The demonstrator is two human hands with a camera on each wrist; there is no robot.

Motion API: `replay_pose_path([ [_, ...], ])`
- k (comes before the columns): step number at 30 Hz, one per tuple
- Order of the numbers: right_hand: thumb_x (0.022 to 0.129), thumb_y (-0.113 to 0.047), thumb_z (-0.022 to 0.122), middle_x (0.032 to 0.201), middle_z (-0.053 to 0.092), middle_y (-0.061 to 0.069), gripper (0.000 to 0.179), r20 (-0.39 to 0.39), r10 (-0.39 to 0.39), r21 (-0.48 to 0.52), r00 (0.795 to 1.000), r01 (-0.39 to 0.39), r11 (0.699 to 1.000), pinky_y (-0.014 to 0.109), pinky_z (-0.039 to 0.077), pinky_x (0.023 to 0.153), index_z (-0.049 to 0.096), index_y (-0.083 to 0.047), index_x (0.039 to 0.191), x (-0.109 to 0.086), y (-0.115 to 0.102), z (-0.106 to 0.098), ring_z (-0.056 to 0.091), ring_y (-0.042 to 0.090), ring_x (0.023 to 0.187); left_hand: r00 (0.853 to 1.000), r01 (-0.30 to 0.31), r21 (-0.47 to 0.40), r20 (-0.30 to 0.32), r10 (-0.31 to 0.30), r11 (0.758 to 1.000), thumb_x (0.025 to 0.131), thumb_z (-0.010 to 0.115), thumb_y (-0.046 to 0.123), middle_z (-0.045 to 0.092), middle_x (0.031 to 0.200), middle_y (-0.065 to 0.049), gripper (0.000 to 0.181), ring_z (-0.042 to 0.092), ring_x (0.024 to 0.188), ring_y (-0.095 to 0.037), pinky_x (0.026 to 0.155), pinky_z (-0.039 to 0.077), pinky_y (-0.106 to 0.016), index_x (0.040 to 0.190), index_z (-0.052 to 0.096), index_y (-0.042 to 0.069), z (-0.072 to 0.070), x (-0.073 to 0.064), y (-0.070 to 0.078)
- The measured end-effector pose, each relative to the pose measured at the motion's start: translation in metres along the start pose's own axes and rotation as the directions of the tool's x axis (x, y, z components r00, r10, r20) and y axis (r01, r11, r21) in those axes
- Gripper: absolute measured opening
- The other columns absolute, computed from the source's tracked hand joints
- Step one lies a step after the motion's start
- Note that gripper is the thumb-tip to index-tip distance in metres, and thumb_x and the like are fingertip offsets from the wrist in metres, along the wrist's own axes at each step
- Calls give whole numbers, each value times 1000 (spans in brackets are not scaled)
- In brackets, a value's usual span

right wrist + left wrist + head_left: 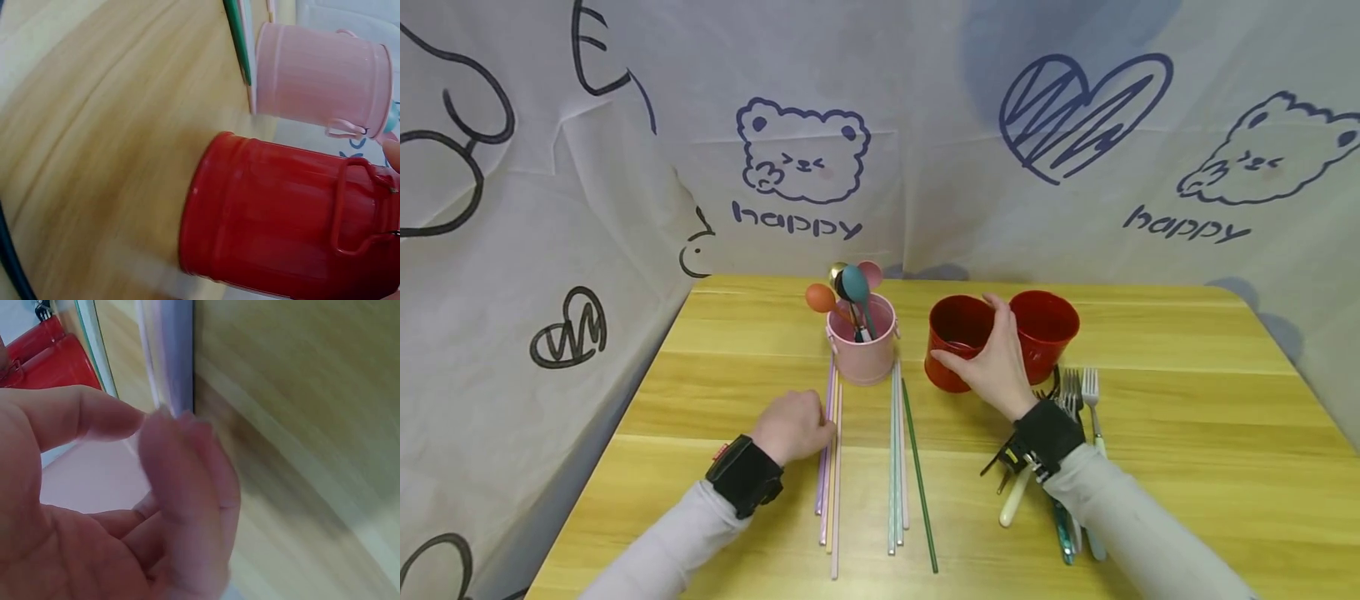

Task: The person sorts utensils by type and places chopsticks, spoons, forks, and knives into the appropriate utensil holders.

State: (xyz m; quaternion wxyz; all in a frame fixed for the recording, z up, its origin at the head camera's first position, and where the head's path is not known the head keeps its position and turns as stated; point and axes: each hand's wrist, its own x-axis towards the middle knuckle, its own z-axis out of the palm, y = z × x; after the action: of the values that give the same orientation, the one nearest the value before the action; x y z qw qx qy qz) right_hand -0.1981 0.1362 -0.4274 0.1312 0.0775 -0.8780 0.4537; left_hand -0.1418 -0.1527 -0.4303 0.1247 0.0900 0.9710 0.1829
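My left hand (pixel 793 425) is over the left group of coloured chopsticks (pixel 835 500), its thumb and fingertips brought together at them. In the left wrist view the fingers (pixel 187 506) are blurred and cover part of the purple chopsticks (pixel 177 350). My right hand (pixel 996 367) spans the mouth of the left red bucket (pixel 942 367), thumb at its front rim and fingers at the far side. Its side and handle show in the right wrist view, with one fingertip (pixel 392 153) at the edge. A second red bucket (pixel 1043 354) stands close on the right.
Several spoons (pixel 855 283) stand in a pink bucket (pixel 865 358) at the back. More chopsticks (pixel 897 467) and a green one (pixel 919 475) lie in the middle. Forks (pixel 1090 387) and other cutlery lie partly under the right wrist. A printed cloth (pixel 925 167) hangs behind the table.
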Motion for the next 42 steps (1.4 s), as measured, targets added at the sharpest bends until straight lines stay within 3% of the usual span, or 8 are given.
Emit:
replay_pose_path([
  [8,73,-29,90,147,46,19,105,8,55,29,998,-55,998,55,45,112,24,-6,152,6,4,5,48,37,133,1000,16,15,1,-16,1000,85,70,15,43,51,3,35,40,44,-11,41,27,-23,58,48,13,5,5,3],
  [15,72,-29,92,148,49,19,108,19,169,69,985,-170,983,55,44,113,22,-8,152,6,6,7,50,37,134,999,42,20,7,-42,999,82,70,15,46,49,4,34,42,44,-11,41,29,-23,54,51,14,7,6,1],
  [21,71,-28,92,144,54,18,99,8,173,69,985,-173,982,52,46,111,32,-6,146,5,8,9,54,36,131,994,106,23,0,-106,994,81,72,21,52,52,2,34,48,46,-14,42,32,-25,54,53,13,6,8,-1],
  [27,71,-30,92,144,55,17,98,21,185,50,982,-186,981,52,47,110,33,-7,146,5,8,9,54,36,130,990,142,34,-6,-142,989,81,74,28,52,53,2,38,51,48,-15,42,33,-26,54,51,15,8,12,-4],
  [35,71,-30,91,144,55,18,98,28,193,32,981,-194,980,52,47,110,33,-6,147,6,7,9,55,36,130,992,127,-49,-2,-127,991,87,68,25,45,49,5,40,41,44,-10,41,28,-22,53,53,14,4,9,-11],
  [39,72,-30,91,144,55,18,98,26,188,27,982,-189,982,53,47,110,33,-5,147,6,8,9,55,37,130,995,96,-140,-12,-98,985,91,63,23,54,54,2,31,50,47,-11,44,36,-23,64,59,10,-1,8,-16],
  [42,72,-30,91,144,55,18,98,30,186,29,982,-187,982,53,47,110,33,-5,147,5,7,9,55,37,130,996,75,-236,-20,-82,969,94,58,19,62,61,-3,22,58,51,-13,47,45,-24,76,60,6,-6,7,-22],
])
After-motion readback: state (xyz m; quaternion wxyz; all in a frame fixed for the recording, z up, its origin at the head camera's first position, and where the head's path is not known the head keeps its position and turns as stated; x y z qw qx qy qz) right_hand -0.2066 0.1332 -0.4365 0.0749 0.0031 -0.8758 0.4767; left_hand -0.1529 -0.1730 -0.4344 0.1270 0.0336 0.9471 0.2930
